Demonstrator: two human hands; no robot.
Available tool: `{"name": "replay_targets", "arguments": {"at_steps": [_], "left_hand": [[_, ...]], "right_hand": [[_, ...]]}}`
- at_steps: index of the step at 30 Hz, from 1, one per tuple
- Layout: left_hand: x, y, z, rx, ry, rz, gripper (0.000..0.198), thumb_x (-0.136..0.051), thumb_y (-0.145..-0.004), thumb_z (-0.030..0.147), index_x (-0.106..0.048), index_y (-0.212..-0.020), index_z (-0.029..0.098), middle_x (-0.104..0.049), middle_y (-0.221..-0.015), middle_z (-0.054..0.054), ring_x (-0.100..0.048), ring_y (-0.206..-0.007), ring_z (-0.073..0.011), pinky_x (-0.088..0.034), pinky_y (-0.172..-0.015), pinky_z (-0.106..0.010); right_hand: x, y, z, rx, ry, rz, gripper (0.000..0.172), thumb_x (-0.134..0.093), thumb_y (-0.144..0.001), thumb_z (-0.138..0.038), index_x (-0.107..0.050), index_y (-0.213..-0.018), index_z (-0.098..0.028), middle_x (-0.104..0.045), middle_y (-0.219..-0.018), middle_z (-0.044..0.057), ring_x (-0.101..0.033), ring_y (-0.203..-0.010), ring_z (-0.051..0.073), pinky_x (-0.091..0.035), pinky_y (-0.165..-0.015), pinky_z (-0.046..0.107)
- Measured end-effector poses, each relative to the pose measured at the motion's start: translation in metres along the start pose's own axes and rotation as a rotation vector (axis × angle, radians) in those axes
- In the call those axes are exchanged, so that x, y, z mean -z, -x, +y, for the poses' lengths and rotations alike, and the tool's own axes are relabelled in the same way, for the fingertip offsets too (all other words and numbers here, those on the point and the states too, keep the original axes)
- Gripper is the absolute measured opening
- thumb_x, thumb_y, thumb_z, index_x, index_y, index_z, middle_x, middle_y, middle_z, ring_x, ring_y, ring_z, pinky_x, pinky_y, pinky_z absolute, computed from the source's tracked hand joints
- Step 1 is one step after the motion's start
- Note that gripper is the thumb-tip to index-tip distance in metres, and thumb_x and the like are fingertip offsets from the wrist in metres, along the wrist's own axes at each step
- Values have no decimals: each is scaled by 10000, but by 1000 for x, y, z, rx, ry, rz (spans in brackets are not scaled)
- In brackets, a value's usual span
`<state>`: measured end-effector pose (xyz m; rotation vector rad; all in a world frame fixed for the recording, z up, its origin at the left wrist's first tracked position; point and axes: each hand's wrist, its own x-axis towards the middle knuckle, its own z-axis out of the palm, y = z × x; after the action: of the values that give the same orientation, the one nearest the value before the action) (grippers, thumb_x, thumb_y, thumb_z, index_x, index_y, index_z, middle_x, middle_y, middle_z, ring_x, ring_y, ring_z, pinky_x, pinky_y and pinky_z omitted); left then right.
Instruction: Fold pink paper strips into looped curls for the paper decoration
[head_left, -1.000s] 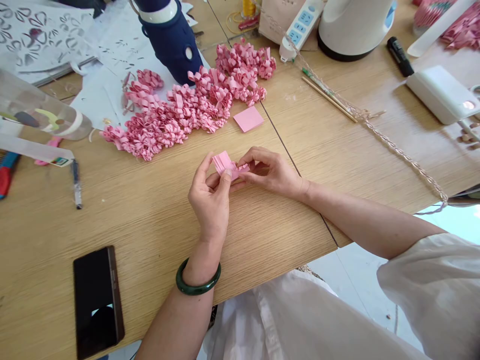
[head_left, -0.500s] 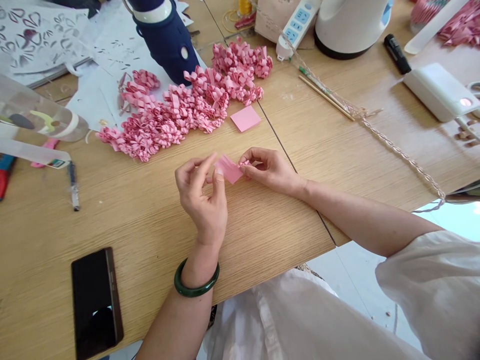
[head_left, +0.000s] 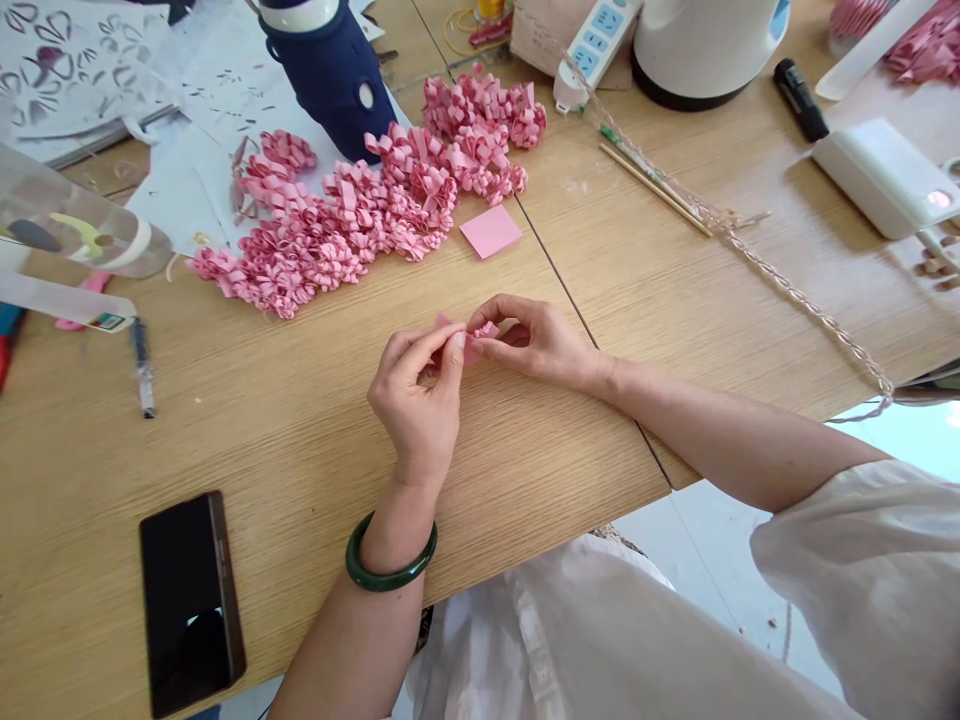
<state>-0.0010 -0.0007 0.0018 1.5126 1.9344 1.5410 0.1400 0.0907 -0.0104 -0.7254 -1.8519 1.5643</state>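
Note:
A small piece of pink paper (head_left: 471, 350) is held above the wooden table between both hands, partly hidden by fingers. My left hand (head_left: 418, 385) pinches it with thumb and forefinger pressed together. My right hand (head_left: 536, 340) grips it from the other side, where a bit of curled pink paper shows by the fingertips. Just beyond lies a flat pink paper sheet (head_left: 491, 232). Behind that, a long heap of pink looped paper curls (head_left: 352, 225) stretches across the table.
A dark blue bottle (head_left: 330, 90) stands behind the curls. At the near left lies a phone (head_left: 187, 600), with a pen (head_left: 142, 370) farther off. A twisted cord (head_left: 806, 300) and a thin stick (head_left: 652, 188) lie to the right, near a power strip (head_left: 596, 45).
My left hand has moved right, closer to my right hand, and its fingers have closed on the pink paper. The paper is now more covered by fingers.

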Motion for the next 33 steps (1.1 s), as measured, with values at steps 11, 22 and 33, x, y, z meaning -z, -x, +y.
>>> {"name": "replay_targets", "arguments": {"at_steps": [11,22,33], "left_hand": [[-6,2,-8,370,329,-69,225,-720,-876,390,-799,-937,188,-757,-880,-48,-616,-629,-103,-549,-513,-201],[-8,2,-6,473,491,-181,218,-708,-882,364,-792,-941,171,-768,-862,-61,-736,-760,-166,-626,-696,-285],[-6,2,-7,358,347,-119,227,-729,-878,385,-799,-956,184,-741,-792,-29,-618,-573,-106,-546,-490,-226]], "right_hand": [[-1,0,5,56,83,103,262,-633,-901,-412,-606,-852,-156,-602,-762,-6,-491,-653,83,-430,-611,224],[0,0,2,42,94,113,351,-595,-939,-495,-576,-813,-168,-610,-762,7,-526,-684,102,-452,-614,230],[-1,0,3,49,87,131,270,-610,-923,-401,-554,-792,-172,-572,-720,-20,-493,-642,86,-424,-611,229]]}}
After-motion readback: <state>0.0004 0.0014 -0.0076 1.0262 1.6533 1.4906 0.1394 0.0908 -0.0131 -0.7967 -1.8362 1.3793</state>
